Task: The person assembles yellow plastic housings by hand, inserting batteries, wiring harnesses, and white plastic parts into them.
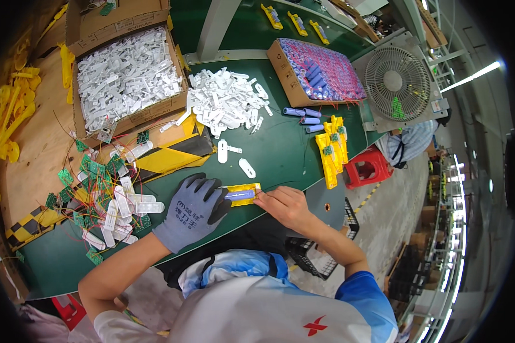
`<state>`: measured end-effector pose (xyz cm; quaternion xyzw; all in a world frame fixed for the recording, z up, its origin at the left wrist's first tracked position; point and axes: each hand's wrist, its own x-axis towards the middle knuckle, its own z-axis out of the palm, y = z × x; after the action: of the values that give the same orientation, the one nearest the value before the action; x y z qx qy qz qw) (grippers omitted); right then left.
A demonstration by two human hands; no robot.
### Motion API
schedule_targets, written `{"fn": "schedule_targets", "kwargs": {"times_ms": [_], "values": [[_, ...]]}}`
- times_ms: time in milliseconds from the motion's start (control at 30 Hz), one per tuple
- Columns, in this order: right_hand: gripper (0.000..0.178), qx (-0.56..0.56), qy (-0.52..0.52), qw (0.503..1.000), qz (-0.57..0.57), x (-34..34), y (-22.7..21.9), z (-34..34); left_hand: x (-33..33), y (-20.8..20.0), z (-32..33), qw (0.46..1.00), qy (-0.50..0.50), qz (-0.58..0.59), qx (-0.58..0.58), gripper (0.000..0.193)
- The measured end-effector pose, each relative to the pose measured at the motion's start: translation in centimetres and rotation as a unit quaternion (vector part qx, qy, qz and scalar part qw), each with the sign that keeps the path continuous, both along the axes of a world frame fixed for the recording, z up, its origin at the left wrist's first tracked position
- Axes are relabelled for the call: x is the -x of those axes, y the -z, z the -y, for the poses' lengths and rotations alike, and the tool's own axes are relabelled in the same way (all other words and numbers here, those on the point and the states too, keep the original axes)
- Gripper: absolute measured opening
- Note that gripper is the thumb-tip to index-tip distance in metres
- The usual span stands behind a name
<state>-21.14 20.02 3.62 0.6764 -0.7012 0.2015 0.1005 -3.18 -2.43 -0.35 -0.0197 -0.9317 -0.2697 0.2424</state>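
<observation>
Near the table's front edge, a yellow plastic housing (245,202) lies between my hands, with a purple cylindrical battery (240,195) inside it. My left hand (194,208), in a grey work glove, is closed on the housing's left end; its fingertips are partly hidden. Bare, my right hand (286,206) pinches the right end between thumb and fingers. Just beyond lie a white oval cover (246,168) and another white oval piece (222,151) with a small white part beside it.
Circuit boards (91,171) with thin wires lie at left among white and clear covers. Behind are a carton of white parts (131,74), a loose white heap (226,100) and a battery carton (320,71). Filled yellow housings (332,150) and a fan (396,83) stand right.
</observation>
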Motion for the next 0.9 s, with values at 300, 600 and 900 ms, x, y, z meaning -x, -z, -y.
{"fn": "schedule_targets", "kwargs": {"times_ms": [300,600,900], "values": [[0.027,-0.029,-0.057,0.992,-0.113,0.8,-0.8,0.7,0.0,0.0,0.0,1.000,-0.006,0.016,-0.003,0.036],[0.032,-0.087,-0.045,0.992,-0.076,0.5,-2.6,1.3,0.0,0.1,0.3,1.000,0.012,0.015,-0.003,0.039],[0.025,0.018,-0.048,0.989,0.141,2.7,2.3,-0.1,0.3,-1.9,0.5,1.000,0.016,-0.018,0.009,0.054]]}}
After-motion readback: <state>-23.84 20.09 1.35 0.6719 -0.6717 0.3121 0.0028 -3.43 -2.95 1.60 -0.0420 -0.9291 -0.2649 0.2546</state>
